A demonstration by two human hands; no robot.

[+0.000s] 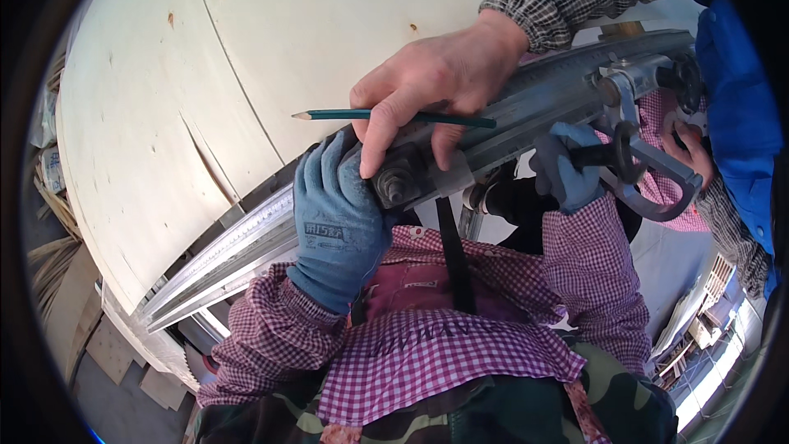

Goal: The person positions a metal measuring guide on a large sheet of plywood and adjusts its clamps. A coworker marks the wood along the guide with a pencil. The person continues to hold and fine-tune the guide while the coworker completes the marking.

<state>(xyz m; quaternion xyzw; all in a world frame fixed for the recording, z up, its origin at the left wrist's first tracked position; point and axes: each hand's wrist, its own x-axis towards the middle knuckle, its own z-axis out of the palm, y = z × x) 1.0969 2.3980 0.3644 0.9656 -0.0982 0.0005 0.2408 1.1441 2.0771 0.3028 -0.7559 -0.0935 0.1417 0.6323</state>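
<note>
Plainly, left hand (pixel 339 218) beside black block (pixel 399 179), right hand (pixel 567 171) around black handle (pixel 595 155).

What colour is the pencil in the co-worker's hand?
The pencil is dark green, as seen in the head view.

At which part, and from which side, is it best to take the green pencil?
Take the pencil near its blunt end, probably from the picture's right: another person's hand holds its middle, the sharpened point faces left, and the blunt end sticks out past the fingers.
</note>
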